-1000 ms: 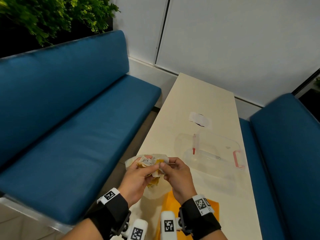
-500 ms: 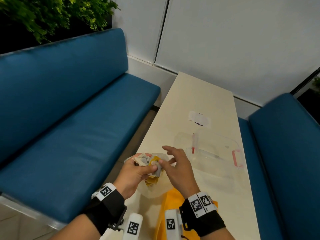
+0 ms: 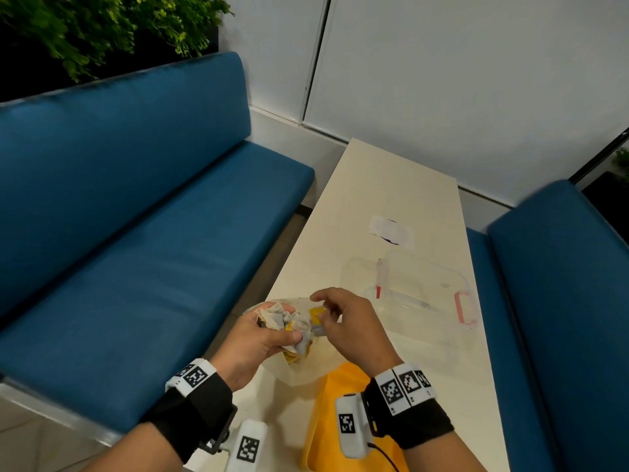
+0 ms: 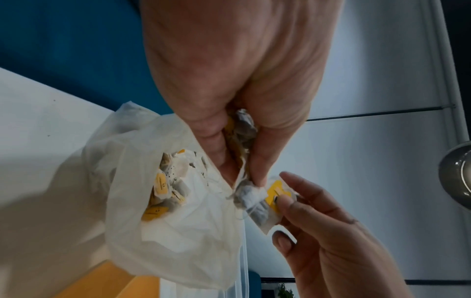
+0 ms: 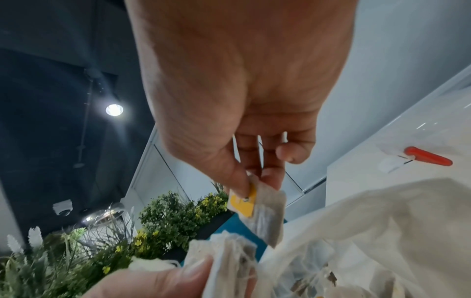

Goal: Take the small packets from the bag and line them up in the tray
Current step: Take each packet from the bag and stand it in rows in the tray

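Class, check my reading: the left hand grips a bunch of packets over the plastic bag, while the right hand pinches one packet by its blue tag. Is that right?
Not quite. The tag is yellow, not blue, as the right wrist view shows. The left hand does grip a bunch of packets over the plastic bag, and the right hand pinches one packet by its tag.

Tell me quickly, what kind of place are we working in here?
Likely a café or lounge booth: two blue padded benches face each other across a long narrow cream table, green plants sit behind one backrest, and a ceiling spotlight hangs overhead.
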{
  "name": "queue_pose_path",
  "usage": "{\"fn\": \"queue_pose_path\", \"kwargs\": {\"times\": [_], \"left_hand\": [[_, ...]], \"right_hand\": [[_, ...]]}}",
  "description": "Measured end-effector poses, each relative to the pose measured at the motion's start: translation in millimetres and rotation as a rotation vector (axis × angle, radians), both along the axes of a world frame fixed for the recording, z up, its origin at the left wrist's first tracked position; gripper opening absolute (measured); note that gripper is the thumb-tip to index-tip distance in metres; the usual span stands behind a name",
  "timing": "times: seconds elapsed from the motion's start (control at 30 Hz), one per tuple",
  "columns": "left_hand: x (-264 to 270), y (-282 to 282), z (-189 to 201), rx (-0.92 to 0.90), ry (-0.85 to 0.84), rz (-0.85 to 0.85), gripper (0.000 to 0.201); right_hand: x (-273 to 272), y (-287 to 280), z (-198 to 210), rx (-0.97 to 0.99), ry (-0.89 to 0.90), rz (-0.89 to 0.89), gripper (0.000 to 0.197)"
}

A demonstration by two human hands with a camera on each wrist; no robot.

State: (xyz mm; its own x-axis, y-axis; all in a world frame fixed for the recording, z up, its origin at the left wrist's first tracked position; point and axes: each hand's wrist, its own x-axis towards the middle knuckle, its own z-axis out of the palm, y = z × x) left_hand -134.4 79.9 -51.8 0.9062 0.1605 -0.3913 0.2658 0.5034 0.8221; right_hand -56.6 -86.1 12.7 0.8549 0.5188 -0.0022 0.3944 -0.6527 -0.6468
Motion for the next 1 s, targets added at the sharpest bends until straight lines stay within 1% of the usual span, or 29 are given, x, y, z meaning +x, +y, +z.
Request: {"fn": "queue_pose_path", "kwargs": {"times": [0.07, 0.13, 0.2, 0.27, 0.33, 0.4, 0.47, 0.57, 0.63, 0.73, 0.8, 0.87, 0.9, 1.0], "left_hand": [[-3.1, 5.4, 1.9, 0.018, -0.016, -0.021, 0.047], [-10.8, 13.4, 2.7, 0.026, -0.057, -0.098, 0.045], [-23.1, 21.2, -0.4, 0.002, -0.103, -0.243, 0.047], [-35.9, 27.1, -7.1, -0.005, -0.099, -0.412, 0.046], [-43.6, 30.0, -17.9, 0.061, -0.069, -0.577, 0.045], [-44.3, 29.0, -27.1, 0.188, -0.043, -0.670, 0.045], [-39.2, 24.6, -32.6, 0.268, -0.032, -0.654, 0.042], [-25.2, 14.9, -32.7, 0.319, -0.070, -0.535, 0.041], [-15.3, 8.8, -29.2, 0.326, -0.097, -0.450, 0.042], [-5.2, 1.4, -23.9, 0.334, -0.121, -0.360, 0.042], [-5.2, -3.7, -21.3, 0.386, -0.144, -0.348, 0.040], [-10.8, -9.2, -22.9, 0.415, -0.172, -0.393, 0.038], [-15.9, -12.9, -24.9, 0.412, -0.174, -0.450, 0.037], [-32.3, -23.9, -33.6, 0.447, -0.158, -0.710, 0.037]], "right_hand": [[-0.4, -6.7, 5.3, 0.029, -0.016, -0.033, 0.026], [-1.5, -19.7, 11.0, 0.065, -0.015, -0.097, 0.022], [-4.4, -36.1, 13.7, 0.057, -0.016, -0.144, 0.019], [-7.4, -53.3, 9.7, 0.027, -0.026, -0.166, 0.018], [-9.5, -70.1, 1.1, -0.008, -0.033, -0.180, 0.019], [-10.1, -84.6, -8.8, -0.039, 0.002, -0.199, 0.022], [-11.4, -94.7, -19.7, -0.097, 0.060, -0.200, 0.024], [-13.5, -99.7, -41.2, -0.214, 0.110, -0.180, 0.033], [-14.2, -97.4, -57.2, -0.282, 0.146, -0.150, 0.035], [-11.6, -90.6, -77.7, -0.383, 0.166, -0.131, 0.025], [-8.4, -86.2, -88.9, -0.383, 0.156, -0.165, 0.014], [-5.2, -82.5, -97.6, -0.361, 0.140, -0.178, 0.008], [-4.3, -80.5, -100.6, -0.356, 0.139, -0.174, 0.007], [-4.0, -73.8, -106.9, -0.344, 0.163, -0.166, 0.007]]}}
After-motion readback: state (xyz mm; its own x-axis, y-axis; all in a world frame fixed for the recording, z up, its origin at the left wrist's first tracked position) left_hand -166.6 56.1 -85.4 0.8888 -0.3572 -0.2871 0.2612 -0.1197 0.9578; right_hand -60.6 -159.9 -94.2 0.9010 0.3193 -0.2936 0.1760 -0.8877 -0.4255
